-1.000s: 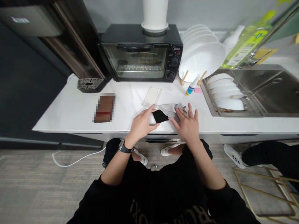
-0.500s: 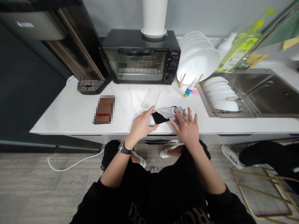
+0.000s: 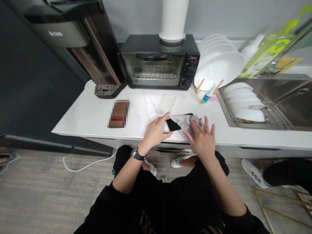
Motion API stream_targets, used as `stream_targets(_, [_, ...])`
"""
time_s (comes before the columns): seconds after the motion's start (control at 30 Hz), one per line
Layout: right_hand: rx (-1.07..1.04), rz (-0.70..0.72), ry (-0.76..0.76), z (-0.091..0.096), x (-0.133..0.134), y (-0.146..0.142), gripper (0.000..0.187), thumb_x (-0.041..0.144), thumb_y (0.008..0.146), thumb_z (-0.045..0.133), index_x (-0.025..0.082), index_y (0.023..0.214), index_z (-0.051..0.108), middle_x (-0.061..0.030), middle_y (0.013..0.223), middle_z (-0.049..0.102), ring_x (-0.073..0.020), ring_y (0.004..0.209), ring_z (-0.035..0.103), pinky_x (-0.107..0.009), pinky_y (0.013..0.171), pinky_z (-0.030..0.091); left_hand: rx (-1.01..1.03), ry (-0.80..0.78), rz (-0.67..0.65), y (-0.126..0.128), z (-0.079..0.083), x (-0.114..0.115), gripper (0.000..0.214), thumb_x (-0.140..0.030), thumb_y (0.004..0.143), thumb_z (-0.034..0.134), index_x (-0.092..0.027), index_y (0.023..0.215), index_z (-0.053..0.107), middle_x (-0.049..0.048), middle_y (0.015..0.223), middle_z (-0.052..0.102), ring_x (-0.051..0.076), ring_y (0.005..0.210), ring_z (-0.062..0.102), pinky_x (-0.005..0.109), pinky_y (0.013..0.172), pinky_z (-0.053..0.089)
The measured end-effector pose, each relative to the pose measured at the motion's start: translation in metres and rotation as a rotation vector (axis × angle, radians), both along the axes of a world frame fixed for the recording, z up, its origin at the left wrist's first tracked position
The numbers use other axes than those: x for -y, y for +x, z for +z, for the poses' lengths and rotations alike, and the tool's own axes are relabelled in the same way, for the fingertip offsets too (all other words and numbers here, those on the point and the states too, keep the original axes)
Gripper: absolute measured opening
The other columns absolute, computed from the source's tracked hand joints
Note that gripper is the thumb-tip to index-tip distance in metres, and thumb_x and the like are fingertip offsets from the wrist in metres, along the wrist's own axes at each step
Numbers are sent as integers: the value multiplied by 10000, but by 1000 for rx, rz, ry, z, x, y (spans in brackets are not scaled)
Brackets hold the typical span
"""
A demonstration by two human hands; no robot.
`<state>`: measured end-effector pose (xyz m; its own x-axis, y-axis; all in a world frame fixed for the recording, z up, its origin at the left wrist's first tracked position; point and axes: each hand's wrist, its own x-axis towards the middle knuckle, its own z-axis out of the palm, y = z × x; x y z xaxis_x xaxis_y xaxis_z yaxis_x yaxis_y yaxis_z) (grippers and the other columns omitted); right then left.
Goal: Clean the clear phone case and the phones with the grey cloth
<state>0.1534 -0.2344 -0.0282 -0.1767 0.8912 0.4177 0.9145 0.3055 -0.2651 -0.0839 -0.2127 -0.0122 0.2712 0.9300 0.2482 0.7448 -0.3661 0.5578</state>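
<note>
Over the white marble counter (image 3: pixel 83 125), my hands work close together near its front edge. My left hand (image 3: pixel 154 131) holds the end of a flat black object (image 3: pixel 173 124), probably a phone, and its fingers curl over that end. A grey cloth (image 3: pixel 186 119) lies over most of the black object, hiding its far part. My right hand (image 3: pixel 201 139) presses on the cloth with its fingers spread. A clear plastic phone case (image 3: pixel 166 104) lies just beyond my hands, not touching them. A pixelated brown rectangular object (image 3: pixel 119 113) lies to the left.
A black toaster oven (image 3: pixel 153 65) stands behind my hands. White plates (image 3: pixel 219 66) and bowls (image 3: pixel 240 100) stand in racks by a steel sink (image 3: pixel 290 100). A small spray bottle (image 3: pixel 207 97) stands nearby. Another person's leg and white shoe (image 3: pixel 253 174) show at lower right.
The grey cloth now covers more of the black object, leaving a smaller black patch showing. The whole scene has shifted right and slightly down in the view.
</note>
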Motion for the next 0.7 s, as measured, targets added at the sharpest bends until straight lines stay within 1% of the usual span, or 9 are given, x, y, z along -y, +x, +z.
stream_targets(0.1, [-55,72,-7,1,-20,-21,639,574,1074,499,122,1514,603,-191,1510,664,-466,1637,288,-801,1258,250,20,-1,-7,0,0,0,892,-363,910,780,-273,1667,318,55,1506,672,258,1400,626,427,1191,510])
stream_targets(0.23, [-133,324,6,-7,-6,-35,382,386,1117,464,233,1321,748,-70,1335,791,-325,1535,523,-628,1271,389,4,-22,-3,-1,0,0,886,-328,895,777,-250,1661,338,90,1516,655,270,1384,638,420,1163,528])
stream_targets(0.3, [-200,271,48,-9,-1,-14,325,360,1105,499,254,1167,801,-57,1219,832,-298,1384,674,-529,1181,514,-9,-23,-27,-3,1,0,892,-311,890,773,-248,1664,333,91,1518,649,271,1399,624,423,1177,517])
stream_targets(0.4, [-264,-73,150,0,-15,35,317,418,1067,564,220,1080,811,-129,1257,814,-315,1176,779,-497,1041,596,-41,-5,-42,-3,3,3,844,-327,918,738,-232,1658,344,100,1523,635,286,1433,586,451,1215,486])
stream_targets(0.43, [-247,-151,163,4,-23,49,326,405,1066,551,205,1084,808,-146,1239,817,-334,1211,763,-527,1072,574,-55,-2,-36,-3,4,5,820,-327,925,724,-218,1650,358,110,1533,622,292,1443,573,459,1227,474])
stream_targets(0.5, [-152,-148,95,13,-35,67,344,355,1062,520,185,1221,773,-155,1292,797,-385,1390,652,-660,1208,428,-88,-15,-17,-2,9,8,785,-292,928,699,-187,1637,381,135,1568,577,301,1472,539,462,1253,448])
stream_targets(0.57, [-160,-152,80,16,-32,66,462,359,1054,532,164,1461,632,-184,1569,615,-403,1505,538,-714,1246,349,-129,-53,3,1,14,9,793,-306,935,697,-162,1643,370,167,1590,542,314,1480,531,468,1251,450])
stream_targets(0.63, [-280,-156,145,11,-12,51,534,374,1055,535,183,1554,538,-178,1693,468,-402,1599,405,-714,1261,332,-167,-67,7,7,18,8,858,-402,940,731,-171,1664,333,185,1615,517,334,1492,523,485,1243,457])
stream_targets(0.7, [-503,-108,180,0,20,30,470,351,1066,514,246,1519,573,-141,1644,545,-350,1565,470,-660,1259,388,-201,-55,-14,14,20,3,936,-470,927,767,-191,1684,292,188,1614,531,344,1489,532,488,1227,471])
